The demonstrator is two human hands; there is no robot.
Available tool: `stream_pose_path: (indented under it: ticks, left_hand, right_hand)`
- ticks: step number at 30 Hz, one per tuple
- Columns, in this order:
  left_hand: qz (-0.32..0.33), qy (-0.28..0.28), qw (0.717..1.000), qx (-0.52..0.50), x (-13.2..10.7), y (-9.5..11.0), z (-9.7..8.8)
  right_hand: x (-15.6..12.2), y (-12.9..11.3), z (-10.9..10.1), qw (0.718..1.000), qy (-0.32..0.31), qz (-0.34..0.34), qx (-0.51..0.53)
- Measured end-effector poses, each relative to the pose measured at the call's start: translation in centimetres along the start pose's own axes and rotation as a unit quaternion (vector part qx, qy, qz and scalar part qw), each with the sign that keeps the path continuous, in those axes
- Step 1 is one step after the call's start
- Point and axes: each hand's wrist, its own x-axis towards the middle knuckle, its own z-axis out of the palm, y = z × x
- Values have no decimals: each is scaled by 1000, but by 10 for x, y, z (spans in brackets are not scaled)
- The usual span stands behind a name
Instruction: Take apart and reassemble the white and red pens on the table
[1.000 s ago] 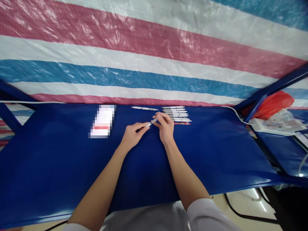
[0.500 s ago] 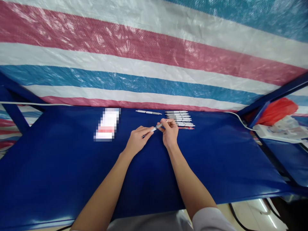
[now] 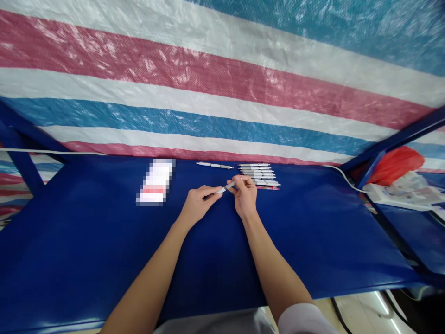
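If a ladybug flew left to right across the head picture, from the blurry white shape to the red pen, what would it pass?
Blurry white shape → left hand → held pen → right hand → red pen.

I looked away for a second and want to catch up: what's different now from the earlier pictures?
Very little: the camera's view shifted slightly, leaving the table lower and farther right in the picture. Nothing was visibly picked up or let go. The left hand and right hand still hold one pen between them; the lone pen and the pen row stayed put.
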Motion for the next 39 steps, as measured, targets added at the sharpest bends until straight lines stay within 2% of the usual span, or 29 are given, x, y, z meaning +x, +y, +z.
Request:
stream_pose_path:
  ticks: [3,5,7,13,16,18,23,25,27,29,32,34,36,39]
  left_hand:
    - [75,35,995,48,-2,-5,6]
    - [84,35,994,62,-2,-7,7]
    - [57,23,997,51,-2,-7,6]
    - [-75,-47,994,-58,2,0,-6]
    - [-96,-73,990,-79,3,1,-8]
    - [-77,-65,993,-60,2,0,-6]
    - [39,1,999,33,-2,-5,2]
    - [60,10,997,49,-2,-6,4]
    - [44,5,998,36,-2,-6,4]
    - [-5,-11,1000,1,0,-3,1]
    - [-85,-57,993,-59,2,1,-6]
    - [-107,-85,987,-83,3,2,-10]
    - [-105,-94,986,-85,3,1,-11]
    - [-48,-43,997,-39,2,-1,-7]
  right_hand:
    - [1,2,1,999,31,-12,-10]
    - [2,2,2,999,30,-14,-11]
    - [1,1,2,1000,14,-9,-6]
    - [-1,-3,-1,999,-32,20,7]
    - [-1,-3,-1,999,-35,23,17]
    - [-1,-2,0,999,-26,21,22]
    - [1,1,1,1000,10,11,17]
    - [2,1,1,1000,16,11,17]
    - [2,0,1,1000,9,15,25]
    - [1,-2,1,999,-9,26,34]
    - [-1,-4,0,998,-46,40,28]
    - [-2,-5,0,997,-62,40,18]
    - [-2,-5,0,997,-65,35,13]
    - [-1,-3,0,999,-44,27,4]
